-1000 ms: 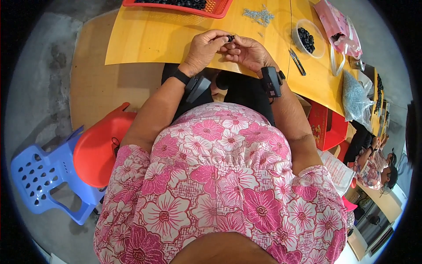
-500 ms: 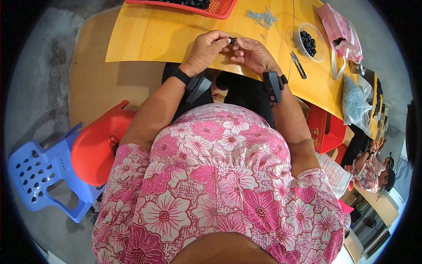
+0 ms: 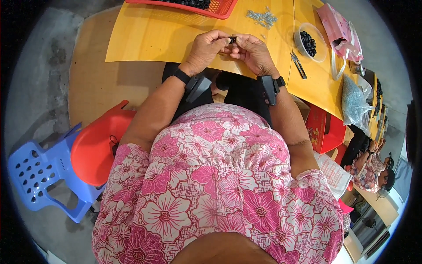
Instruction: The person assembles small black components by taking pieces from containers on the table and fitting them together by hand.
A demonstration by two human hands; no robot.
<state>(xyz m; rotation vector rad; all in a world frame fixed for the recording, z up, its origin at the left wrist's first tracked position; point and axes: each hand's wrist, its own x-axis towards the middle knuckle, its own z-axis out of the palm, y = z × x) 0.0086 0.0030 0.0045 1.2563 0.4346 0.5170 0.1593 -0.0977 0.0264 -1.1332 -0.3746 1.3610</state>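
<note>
Over the near edge of the yellow table (image 3: 149,42), my left hand (image 3: 205,49) and my right hand (image 3: 254,53) meet fingertip to fingertip. Both are closed on one small black part (image 3: 232,40), pinched between thumbs and forefingers; the fingers cover most of it. Beyond the hands lies a loose heap of small silvery pieces (image 3: 262,18). A red plastic basket (image 3: 226,11) with many black parts stands at the far edge. To the right, a clear round tub (image 3: 322,52) holds black ring-shaped parts (image 3: 308,43).
A utility knife (image 3: 298,66) lies beside the tub. Farther right are a pink bag (image 3: 336,26) and a clear bag of silvery pieces (image 3: 354,103). A red stool (image 3: 94,152) and a blue plastic chair (image 3: 48,176) stand at my left. Another person (image 3: 371,169) sits at far right.
My right hand has turned slightly and its wrist has shifted a little to the left. The black part stays pinched between both hands.
</note>
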